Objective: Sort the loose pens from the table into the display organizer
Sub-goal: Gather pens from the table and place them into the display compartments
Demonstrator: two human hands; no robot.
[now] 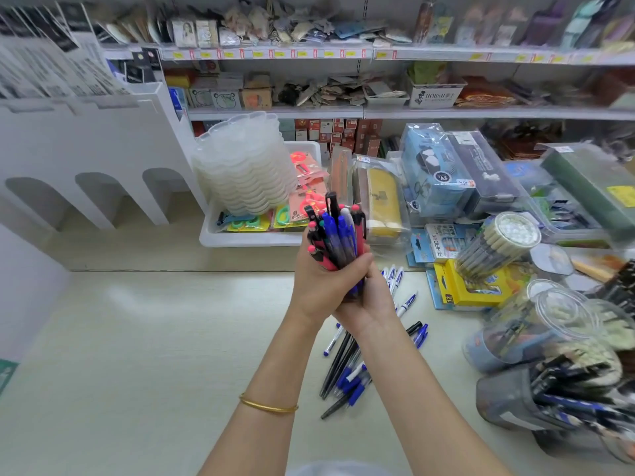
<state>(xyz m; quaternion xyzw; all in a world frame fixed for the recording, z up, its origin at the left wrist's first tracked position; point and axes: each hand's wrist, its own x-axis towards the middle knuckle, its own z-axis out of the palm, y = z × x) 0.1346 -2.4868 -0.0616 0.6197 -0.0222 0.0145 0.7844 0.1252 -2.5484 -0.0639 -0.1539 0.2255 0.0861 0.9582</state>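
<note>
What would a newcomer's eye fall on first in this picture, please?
First, the bundle of pens, blue, red and black, gripped upright by the left hand and right hand at centre. Next, the loose pens scattered on the table under the wrists, then the white display organizer with arched openings at left.

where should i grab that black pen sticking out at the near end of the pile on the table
Pinch the black pen near its free tip, coming from above and the near left. It lies flat on the table, and that end pokes clear of the other loose pens. Both the left hand and right hand grip the pen bundle, so free one first.
</note>
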